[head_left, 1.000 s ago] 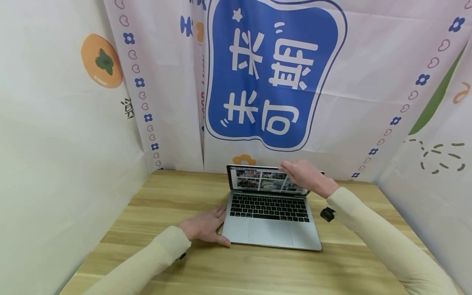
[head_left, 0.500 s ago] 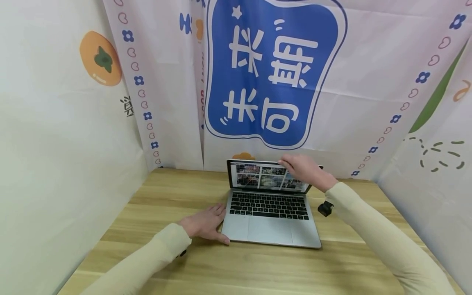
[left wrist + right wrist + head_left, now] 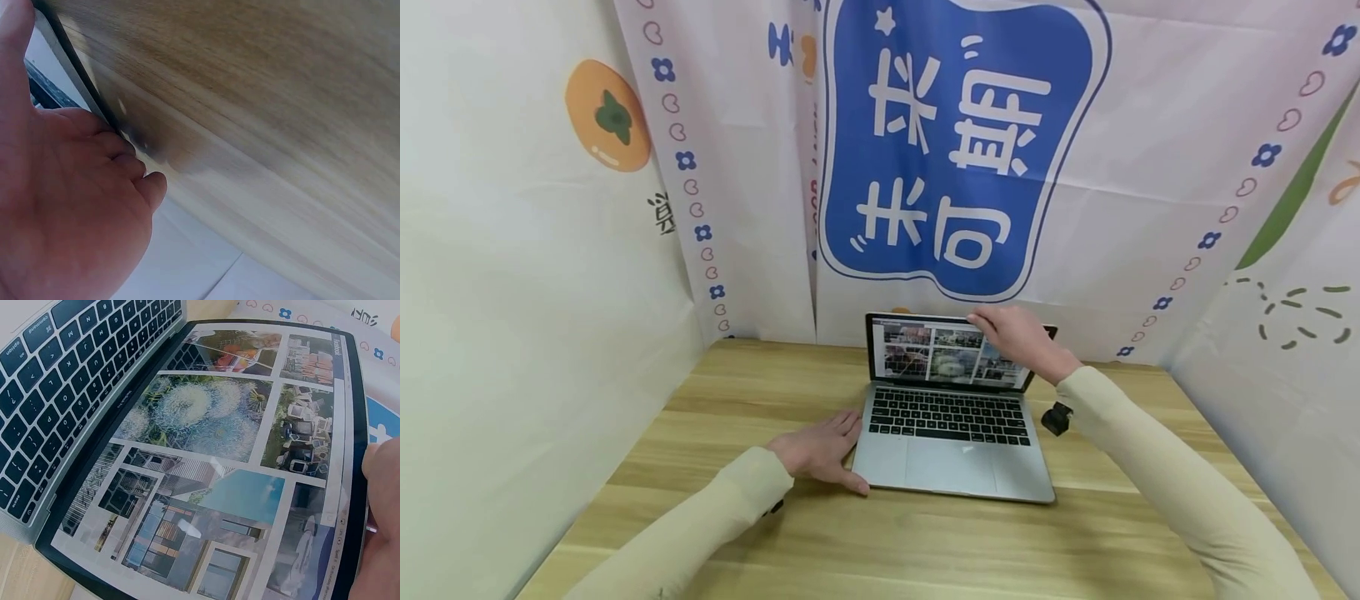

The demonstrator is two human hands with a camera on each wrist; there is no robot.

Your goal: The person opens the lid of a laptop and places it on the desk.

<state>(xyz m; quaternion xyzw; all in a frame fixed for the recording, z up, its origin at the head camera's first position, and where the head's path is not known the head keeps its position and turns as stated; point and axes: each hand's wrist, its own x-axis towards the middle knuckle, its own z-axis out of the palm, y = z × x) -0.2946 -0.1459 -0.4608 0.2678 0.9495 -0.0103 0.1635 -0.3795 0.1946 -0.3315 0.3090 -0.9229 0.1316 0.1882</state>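
Observation:
A silver laptop point(image 3: 951, 471) with black keys stands unfolded in the middle of the table. Its lit screen point(image 3: 917, 358) shows a grid of photos, seen close up in the right wrist view. My right hand point(image 3: 1021, 340) grips the lid's top edge, right of centre, thumb and fingers pinching the rim. At the laptop's left side lies my left hand point(image 3: 823, 450), fingers stretched along the edge and thumb at the front left corner. The left wrist view shows this left hand point(image 3: 75, 194) from the palm side, against the laptop's edge.
The wooden table point(image 3: 760, 383) runs up to a white printed cloth point(image 3: 752, 192) behind the laptop. Cloth walls also rise on the left and right. A small black device point(image 3: 1057, 418) hangs under the right wrist.
The right hand has tilted the lid further back, so the screen stands taller and more of it shows. The left hand has stayed at the laptop's left edge.

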